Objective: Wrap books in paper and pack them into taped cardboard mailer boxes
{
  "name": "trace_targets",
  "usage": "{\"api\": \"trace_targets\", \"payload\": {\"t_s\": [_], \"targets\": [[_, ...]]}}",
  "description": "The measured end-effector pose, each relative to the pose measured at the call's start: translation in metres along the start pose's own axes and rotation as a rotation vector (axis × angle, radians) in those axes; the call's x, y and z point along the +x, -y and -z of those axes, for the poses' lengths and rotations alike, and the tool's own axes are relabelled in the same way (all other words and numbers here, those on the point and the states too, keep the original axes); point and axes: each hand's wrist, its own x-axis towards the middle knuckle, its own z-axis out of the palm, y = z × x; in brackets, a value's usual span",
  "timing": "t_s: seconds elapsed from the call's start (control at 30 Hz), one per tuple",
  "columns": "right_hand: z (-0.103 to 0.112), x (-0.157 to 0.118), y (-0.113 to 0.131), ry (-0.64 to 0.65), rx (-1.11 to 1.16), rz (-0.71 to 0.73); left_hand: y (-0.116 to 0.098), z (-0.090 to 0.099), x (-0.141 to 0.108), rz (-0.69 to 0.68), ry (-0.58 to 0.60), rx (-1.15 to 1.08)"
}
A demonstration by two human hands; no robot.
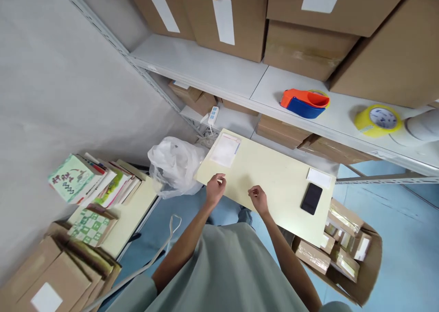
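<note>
My left hand (216, 190) hovers at the near edge of a cream-coloured table (270, 174), its fingers curled in and nothing showing in them. To its right, my right hand (259, 199) is over the same edge, also with bent fingers pressed together and no object visible. The two hands are apart. Beyond my left hand a printed white sheet (225, 150) lies flat at the table's left end. At the right end are a black phone (312, 198) and a white paper slip (318, 178), well away from my right hand.
A shelf (219, 76) behind the table holds large cartons (226, 14), an orange-and-blue tape dispenser (305, 103) and a yellow tape roll (377, 120). Left are a white plastic bag (174, 165) and stacked books (109, 184). An open carton (372, 261) of small boxes stands right.
</note>
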Motion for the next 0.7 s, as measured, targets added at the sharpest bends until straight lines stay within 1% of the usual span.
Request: {"api": "trace_targets", "payload": {"t_s": [0.1, 0.2, 0.27, 0.33, 0.4, 0.43, 0.5, 0.6, 0.7], "targets": [[0.005, -0.018, 0.001, -0.033, -0.005, 0.034, -0.006, 0.002, -0.009, -0.047, 0.007, -0.055], [0.004, -0.041, 0.002, -0.039, -0.016, 0.057, 0.001, 0.017, -0.020, -0.068, -0.016, -0.111], [-0.003, -0.057, 0.002, -0.032, -0.034, 0.070, 0.016, 0.037, -0.029, -0.071, -0.049, -0.148], [-0.017, -0.075, 0.003, -0.018, -0.060, 0.088, 0.042, 0.062, -0.040, -0.061, -0.093, -0.182], [-0.040, -0.094, 0.002, 0.001, -0.092, 0.111, 0.079, 0.091, -0.053, -0.023, -0.152, -0.198], [-0.055, -0.104, 0.002, 0.011, -0.111, 0.124, 0.101, 0.106, -0.061, 0.003, -0.187, -0.201], [-0.091, -0.126, 0.001, 0.041, -0.153, 0.148, 0.153, 0.136, -0.080, 0.049, -0.260, -0.214], [-0.157, -0.163, 0.003, 0.127, -0.216, 0.182, 0.242, 0.181, -0.118, 0.099, -0.377, -0.249], [-0.227, -0.207, 0.010, 0.264, -0.224, 0.221, 0.332, 0.227, -0.167, 0.205, -0.502, -0.234]]}}
